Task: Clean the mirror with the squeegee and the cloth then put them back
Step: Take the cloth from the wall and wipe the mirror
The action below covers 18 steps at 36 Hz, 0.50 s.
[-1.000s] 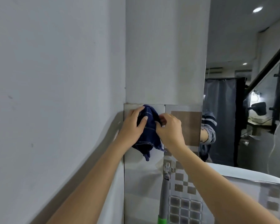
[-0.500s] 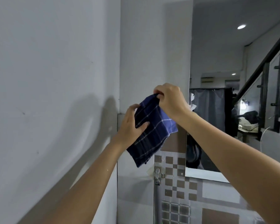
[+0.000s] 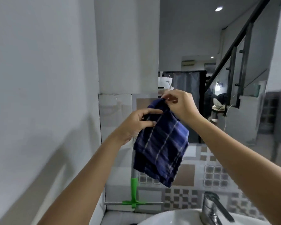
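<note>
A dark blue checked cloth [image 3: 161, 146] hangs in front of the tiled wall. My right hand [image 3: 179, 105] pinches its top corner. My left hand [image 3: 136, 125] holds the cloth's upper left edge between thumb and fingers. Behind and below the cloth, the squeegee [image 3: 134, 192] hangs on the tiles with its grey and green handle upright and its blade across the bottom. The mirror [image 3: 217, 62] fills the upper right and reflects a stair rail and a curtain.
A white basin [image 3: 169, 219] with a chrome tap [image 3: 212, 208] sits at the bottom right. A plain white wall [image 3: 39, 95] closes the left side. Patterned tiles [image 3: 193, 172] run under the mirror.
The cloth came away from the wall spot above the squeegee and now hangs unfolded between both hands. The view has tilted down, showing the squeegee, basin and tap.
</note>
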### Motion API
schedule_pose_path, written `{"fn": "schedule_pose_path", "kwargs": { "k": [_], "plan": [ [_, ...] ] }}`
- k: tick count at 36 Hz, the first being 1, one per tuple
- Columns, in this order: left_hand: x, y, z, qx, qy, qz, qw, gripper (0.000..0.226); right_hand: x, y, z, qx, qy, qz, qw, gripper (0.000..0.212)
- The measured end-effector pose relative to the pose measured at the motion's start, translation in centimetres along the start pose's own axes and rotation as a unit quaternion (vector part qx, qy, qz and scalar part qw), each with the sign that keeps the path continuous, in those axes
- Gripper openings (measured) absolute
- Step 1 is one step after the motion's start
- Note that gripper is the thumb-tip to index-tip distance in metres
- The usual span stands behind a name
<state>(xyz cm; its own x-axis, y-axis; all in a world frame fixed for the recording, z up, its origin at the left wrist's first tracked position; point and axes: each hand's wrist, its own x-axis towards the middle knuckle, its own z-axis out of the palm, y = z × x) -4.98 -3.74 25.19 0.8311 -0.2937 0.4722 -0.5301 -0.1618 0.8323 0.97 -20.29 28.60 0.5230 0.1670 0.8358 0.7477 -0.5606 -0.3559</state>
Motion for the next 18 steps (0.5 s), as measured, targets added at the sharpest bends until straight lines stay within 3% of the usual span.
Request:
{"fn": "schedule_pose_path", "kwargs": {
  "k": [4, 10, 15, 18],
  "plan": [
    [-0.4, -1.3, 1.7, -0.097, 0.06, -0.002, 0.994, 0.036, -4.7, 1.7, -0.7, 0.034, -0.021, 0.06, 0.997, 0.016],
    [-0.9, -2.1, 3.0, -0.171, 0.139, 0.013, 0.975, 0.038, -11.6, 2.6, -1.3, 0.098, 0.005, 0.149, 0.984, 0.031],
    [-1.0, -2.7, 3.6, -0.198, 0.139, 0.0, 0.97, 0.038, -14.7, 2.7, -0.5, 0.138, -0.015, 0.165, 0.976, 0.04],
    [-1.3, -3.3, 4.0, -0.207, 0.098, -0.021, 0.973, 0.038, -14.8, 2.6, -0.4, 0.218, -0.026, 0.175, 0.96, 0.043]
  ]
}}
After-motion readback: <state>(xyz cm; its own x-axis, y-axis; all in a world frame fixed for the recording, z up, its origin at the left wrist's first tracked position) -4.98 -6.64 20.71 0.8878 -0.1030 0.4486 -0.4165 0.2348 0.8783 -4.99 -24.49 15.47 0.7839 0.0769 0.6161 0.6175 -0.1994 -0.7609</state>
